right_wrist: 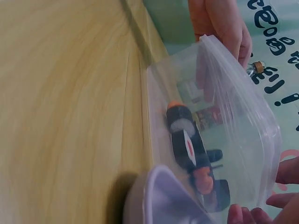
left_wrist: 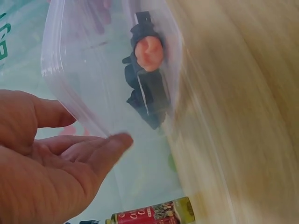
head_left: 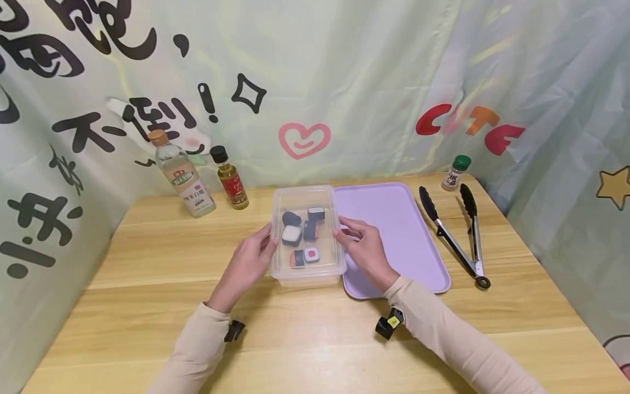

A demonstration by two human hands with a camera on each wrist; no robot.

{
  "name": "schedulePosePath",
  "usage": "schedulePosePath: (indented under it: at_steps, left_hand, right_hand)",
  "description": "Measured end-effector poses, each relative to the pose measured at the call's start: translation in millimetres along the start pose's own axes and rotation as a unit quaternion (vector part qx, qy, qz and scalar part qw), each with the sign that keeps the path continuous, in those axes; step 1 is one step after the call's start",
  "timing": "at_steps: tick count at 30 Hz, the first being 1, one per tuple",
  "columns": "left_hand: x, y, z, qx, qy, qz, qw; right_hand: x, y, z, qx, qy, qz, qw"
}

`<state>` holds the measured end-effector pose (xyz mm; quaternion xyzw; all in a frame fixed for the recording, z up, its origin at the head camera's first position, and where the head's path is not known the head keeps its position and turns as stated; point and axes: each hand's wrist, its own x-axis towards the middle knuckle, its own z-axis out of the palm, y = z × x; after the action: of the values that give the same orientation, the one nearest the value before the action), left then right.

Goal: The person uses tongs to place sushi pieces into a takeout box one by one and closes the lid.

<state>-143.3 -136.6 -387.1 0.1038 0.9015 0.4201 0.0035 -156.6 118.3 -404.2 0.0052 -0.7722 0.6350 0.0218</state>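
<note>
- Head view: the clear plastic lidded box (head_left: 307, 276) holding toy sushi pieces (head_left: 301, 234) sits mid-surface, flanked by both hands.
- Left hand (head_left: 251, 261) rests relaxed fingers against its left wall; right hand (head_left: 364, 249) touches its right rim. Neither grip is closed around the box.
- Lilac rectangular tray (head_left: 408, 241) lies just right, under the right hand.
- Black-tipped metal tongs (head_left: 455, 235) lie further right; a green-capped shaker (head_left: 456, 172) stands far right.
- Two bottles (head_left: 197, 178) stand far left on the pale wooden surface (head_left: 147, 262).
</note>
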Motion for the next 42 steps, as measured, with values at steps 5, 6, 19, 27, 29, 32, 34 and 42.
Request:
schedulePosePath:
  at_steps: [5,6,19,27,29,32,34,42]
  left_hand:
    - [-1.9,-1.4,0.6,0.005,-0.002,0.006,1.0]
    - [-1.8,-1.3,0.6,0.002,-0.002,0.007,1.0]
    - [-1.4,1.3,1.2,-0.016,-0.006,-0.001,0.9998]
    - [18.2,9.7,-17.0,0.048,-0.02,-0.027,0.9983]
    - [28.8,10.7,-20.2,0.055,-0.016,-0.026,0.998]
    - [45.5,10.4,-21.7,0.058,-0.004,-0.02,0.9981]
    - [55.7,10.6,-20.7,0.066,0.002,-0.011,0.9978]
    - [90.5,16.4,-6.9,0.159,0.006,0.044,0.9863]
  right_hand:
    - [-2,-1,1,0.038,-0.002,0.033,0.999]
    - [-2,-2,1,0.042,-0.001,0.038,0.998]
    - [2,-1,3,0.044,0.003,0.049,0.998]
    - [21,-7,1,-0.045,0.005,-0.03,0.999]
    - [32,-9,2,-0.061,0.009,-0.049,0.997]
    - [50,-10,4,-0.085,0.013,-0.073,0.994]
    - [62,-10,6,-0.104,0.013,-0.089,0.991]
    - [94,-17,17,-0.259,-0.043,-0.17,0.95]
